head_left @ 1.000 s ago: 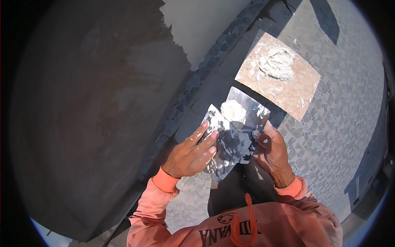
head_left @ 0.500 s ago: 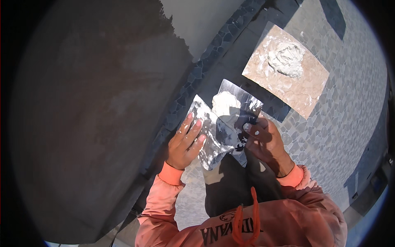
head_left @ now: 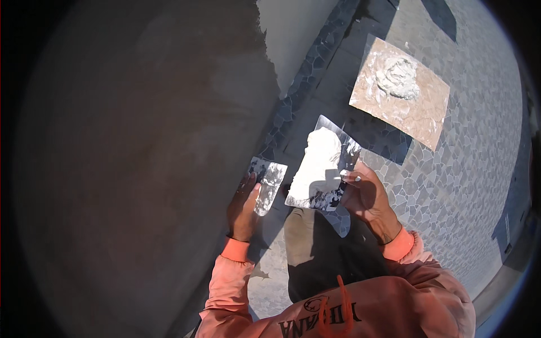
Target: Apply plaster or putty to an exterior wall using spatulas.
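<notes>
My left hand (head_left: 244,205) grips a flat metal plastering trowel (head_left: 269,181) smeared with white, held tilted close to the wall; whether it touches the wall I cannot tell. In my right hand (head_left: 369,194) is a second flat metal trowel (head_left: 350,145), its edge between thumb and fingers. A thick layer of white plaster (head_left: 315,163) covers most of that blade. A gap separates the two trowels. Any handles are hidden.
A large shaded wall (head_left: 146,169) runs along my left, with a paler area (head_left: 290,39) beyond a ragged edge. Ahead right, a tan board (head_left: 422,118) bears a heap of white plaster (head_left: 398,79). Irregular stone paving (head_left: 473,158) covers the ground.
The left trowel has come away from the right one and moved left toward the wall, turning more edge-on. Plaster now spreads lower down the right trowel's blade.
</notes>
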Tool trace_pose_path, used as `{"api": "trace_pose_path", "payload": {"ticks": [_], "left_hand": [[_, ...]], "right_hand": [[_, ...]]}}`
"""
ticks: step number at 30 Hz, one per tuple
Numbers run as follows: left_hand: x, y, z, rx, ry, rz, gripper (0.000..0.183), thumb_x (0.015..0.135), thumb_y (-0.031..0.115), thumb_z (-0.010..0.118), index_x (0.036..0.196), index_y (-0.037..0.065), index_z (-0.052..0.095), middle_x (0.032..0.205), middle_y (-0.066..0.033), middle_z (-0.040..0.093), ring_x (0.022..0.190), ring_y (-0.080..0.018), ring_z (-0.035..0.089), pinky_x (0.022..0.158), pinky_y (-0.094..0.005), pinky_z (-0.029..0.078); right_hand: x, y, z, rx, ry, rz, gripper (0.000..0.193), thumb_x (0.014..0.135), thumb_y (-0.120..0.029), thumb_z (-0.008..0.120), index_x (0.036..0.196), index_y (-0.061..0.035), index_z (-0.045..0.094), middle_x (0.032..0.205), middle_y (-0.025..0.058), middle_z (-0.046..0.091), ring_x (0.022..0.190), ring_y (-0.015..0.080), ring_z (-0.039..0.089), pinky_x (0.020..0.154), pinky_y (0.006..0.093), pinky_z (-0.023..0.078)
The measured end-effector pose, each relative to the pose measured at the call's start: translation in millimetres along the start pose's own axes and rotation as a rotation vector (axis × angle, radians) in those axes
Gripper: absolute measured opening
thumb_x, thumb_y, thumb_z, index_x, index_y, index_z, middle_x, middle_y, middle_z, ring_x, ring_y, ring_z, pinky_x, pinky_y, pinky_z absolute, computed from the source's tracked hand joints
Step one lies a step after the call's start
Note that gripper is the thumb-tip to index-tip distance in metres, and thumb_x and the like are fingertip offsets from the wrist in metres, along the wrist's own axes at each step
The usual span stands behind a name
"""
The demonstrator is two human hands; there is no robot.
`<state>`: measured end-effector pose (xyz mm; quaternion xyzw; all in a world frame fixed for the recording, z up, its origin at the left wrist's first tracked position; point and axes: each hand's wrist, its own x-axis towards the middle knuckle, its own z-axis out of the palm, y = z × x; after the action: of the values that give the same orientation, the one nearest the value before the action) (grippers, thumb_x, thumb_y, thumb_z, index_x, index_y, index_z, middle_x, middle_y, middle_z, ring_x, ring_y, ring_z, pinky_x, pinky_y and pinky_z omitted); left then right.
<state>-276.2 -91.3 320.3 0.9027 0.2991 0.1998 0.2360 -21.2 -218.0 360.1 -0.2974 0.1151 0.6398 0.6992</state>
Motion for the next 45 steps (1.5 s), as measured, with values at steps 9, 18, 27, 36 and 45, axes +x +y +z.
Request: {"api": "trace_pose_path", "payload": {"ticks": [9,18,27,36,45], "left_hand": [[-119.1,15.3,33.1,-0.145,0.163,-0.757,0.019,0.090,0.005,0.055,0.106,-0.005,0.059,0.089,-0.0171,0.065,0.076,-0.0224,0.062,0.070,-0.0312,0.048],[-142.2,70.5,41.8,-0.316,0.329,-1.092,0.018,0.092,0.011,0.056,0.096,-0.006,0.055,0.071,-0.0111,0.060,0.059,-0.0161,0.052,0.053,-0.0309,0.040],[-130.7,64.9,23.2,-0.353,0.366,-1.001,0.017,0.091,0.010,0.057,0.097,-0.006,0.056,0.073,-0.0123,0.061,0.061,-0.0166,0.054,0.057,-0.0315,0.043],[-126.5,58.6,14.1,-0.399,0.407,-0.923,0.019,0.090,0.011,0.058,0.101,-0.005,0.056,0.070,-0.0083,0.059,0.059,-0.0129,0.049,0.055,-0.0301,0.041],[-109.5,71.1,-1.3,-0.502,0.342,-0.967,0.022,0.091,0.010,0.058,0.108,-0.003,0.052,0.082,-0.0023,0.055,0.067,-0.0065,0.046,0.059,-0.0226,0.039]], "right_hand": [[172.1,55.7,-110.4,0.037,-0.151,-0.041,0.049,0.086,0.001,0.049,0.134,0.0024,0.039,0.133,0.0159,0.048,0.122,0.0311,0.049,0.105,0.0496,0.038],[335.4,85.3,-93.7,-0.104,0.047,-0.035,0.029,0.086,0.003,0.044,0.115,0.0022,0.050,0.109,0.0120,0.058,0.098,0.0271,0.060,0.084,0.0463,0.052],[256.0,35.2,70.0,-0.297,0.046,-0.158,0.018,0.088,0.002,0.042,0.102,0.0066,0.051,0.101,0.0168,0.057,0.088,0.0325,0.062,0.081,0.0499,0.054],[164.8,-42.3,220.7,-0.615,-0.116,-0.357,0.035,0.094,-0.006,0.040,0.119,0.0179,0.042,0.118,0.0291,0.052,0.098,0.0400,0.061,0.086,0.0489,0.055],[99.5,-96.4,198.8,-0.907,-0.380,-0.701,0.019,0.090,-0.014,0.054,0.102,0.0019,0.056,0.090,0.0099,0.056,0.081,0.0204,0.060,0.072,0.0344,0.052]]}}
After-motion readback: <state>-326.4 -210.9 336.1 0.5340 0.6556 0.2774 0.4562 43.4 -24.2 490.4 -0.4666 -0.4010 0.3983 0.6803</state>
